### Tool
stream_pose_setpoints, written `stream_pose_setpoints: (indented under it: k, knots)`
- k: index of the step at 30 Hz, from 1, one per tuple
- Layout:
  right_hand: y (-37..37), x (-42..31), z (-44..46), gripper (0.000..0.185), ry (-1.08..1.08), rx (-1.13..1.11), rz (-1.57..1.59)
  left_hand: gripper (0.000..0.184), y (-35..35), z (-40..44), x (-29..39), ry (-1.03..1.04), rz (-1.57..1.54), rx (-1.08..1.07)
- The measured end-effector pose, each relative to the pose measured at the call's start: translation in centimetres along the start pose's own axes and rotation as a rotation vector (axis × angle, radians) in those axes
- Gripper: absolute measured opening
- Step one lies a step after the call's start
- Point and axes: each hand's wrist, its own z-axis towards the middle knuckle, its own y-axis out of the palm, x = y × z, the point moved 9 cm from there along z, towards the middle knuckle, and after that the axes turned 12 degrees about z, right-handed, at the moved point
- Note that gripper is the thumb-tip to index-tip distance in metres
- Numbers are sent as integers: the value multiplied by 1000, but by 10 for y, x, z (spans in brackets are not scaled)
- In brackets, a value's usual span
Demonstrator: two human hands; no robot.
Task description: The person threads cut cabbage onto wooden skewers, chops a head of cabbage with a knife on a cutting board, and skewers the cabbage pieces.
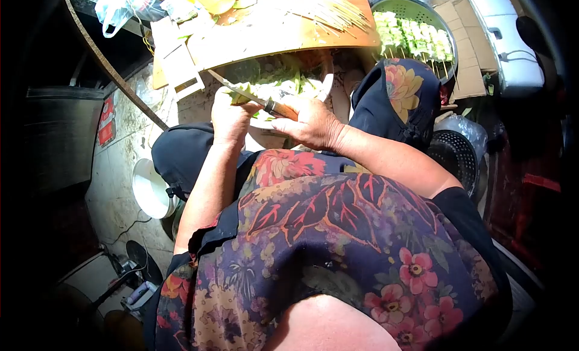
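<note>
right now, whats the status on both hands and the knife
Right hand gripping knife by its handle. Left hand holding green piece at the blade. Bowl of greens below. Orange tabletop edge close beyond.

Knife (256, 99) with a brown handle in the right hand (313, 121), blade tilted by the left hand (231, 118), green leaves (289, 84) heaped past both hands

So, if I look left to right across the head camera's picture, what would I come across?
Red-and-white item on the floor tiles → white bucket → left hand → right hand gripping a knife → round colander holding skewered greens → white box.
</note>
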Motion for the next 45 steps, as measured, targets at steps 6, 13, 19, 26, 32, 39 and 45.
stream_pose_setpoints:
  k: [6,13,19,26,32,39,45]
  knots:
    - [1,3,0,47,25,-2,-21,36,2,-3,-1,-9,-32,27]
    - [2,5,0,46,25,-32,45,40,-2,1,-8,-19,-162,13]
    - [-5,39,-7,38,133,9,-3,27,-44,9,10,54,-180,119]
    - [-12,31,0,39,74,35,12,62,-55,8,-8,5,-122,209]
    - [5,26,0,43,69,-22,-68,61,-41,7,-15,12,-165,183]
    - [7,25,3,44,53,-17,-52,62,-29,6,-15,76,-168,115]
    - [5,23,2,44,100,-25,-32,56,-36,3,-9,101,-159,181]
